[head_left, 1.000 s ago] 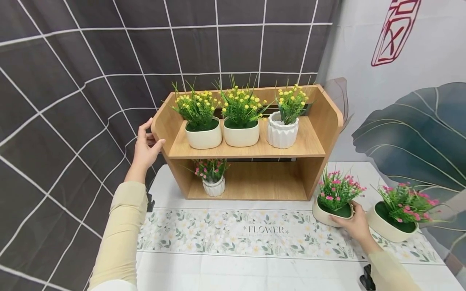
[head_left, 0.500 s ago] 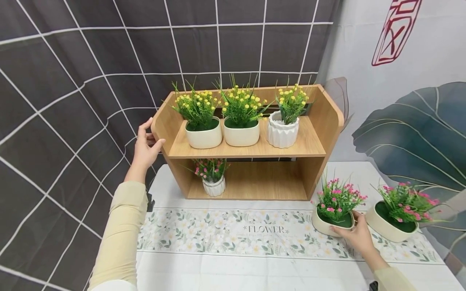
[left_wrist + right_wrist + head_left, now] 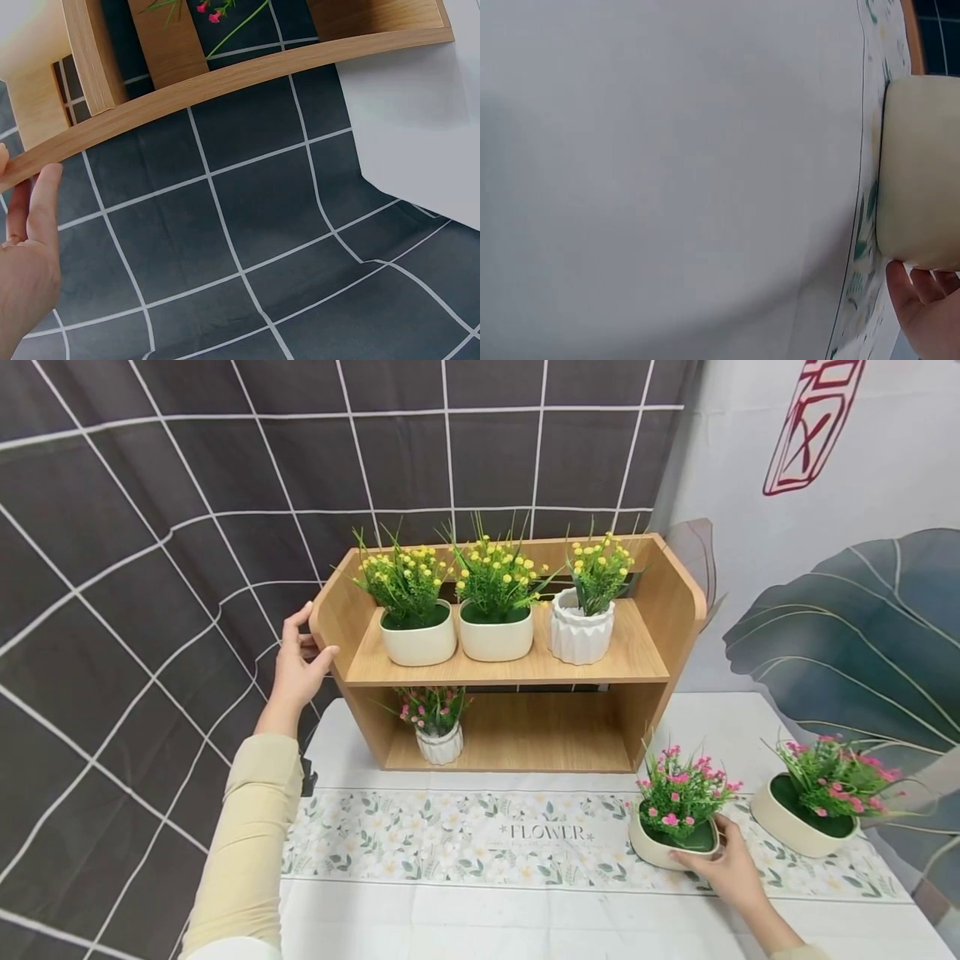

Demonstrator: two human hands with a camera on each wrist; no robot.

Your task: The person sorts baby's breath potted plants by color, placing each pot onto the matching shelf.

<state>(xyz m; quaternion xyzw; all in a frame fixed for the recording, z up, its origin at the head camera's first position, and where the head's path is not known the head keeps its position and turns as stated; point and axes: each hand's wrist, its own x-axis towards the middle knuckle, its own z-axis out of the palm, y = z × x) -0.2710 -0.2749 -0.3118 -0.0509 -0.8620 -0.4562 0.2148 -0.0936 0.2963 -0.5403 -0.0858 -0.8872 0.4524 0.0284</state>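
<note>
My left hand (image 3: 297,664) grips the left side panel of a two-tier wooden shelf (image 3: 510,678), thumb in front and fingers on the outer side. The left wrist view shows those fingers (image 3: 46,199) against the panel's edge (image 3: 225,86). At the right, my right hand (image 3: 727,864) holds an oval cream pot of pink artificial flowers (image 3: 675,835) by its right end. In the right wrist view the pot (image 3: 922,172) stands close over the floral runner, fingertips at its lower edge. A second cream pot with pink flowers (image 3: 806,818) stands farther right.
On the upper shelf are two cream pots of yellow flowers (image 3: 420,642) (image 3: 497,637) and a white ribbed pot (image 3: 581,635) with yellow flowers. A white pot of pink flowers (image 3: 439,745) stands lower left. A floral runner (image 3: 450,843) crosses the white table (image 3: 420,918).
My right hand has shifted the held flower pot left and toward me, widening the gap to the second pink-flowered pot. The left hand keeps its grip on the shelf.
</note>
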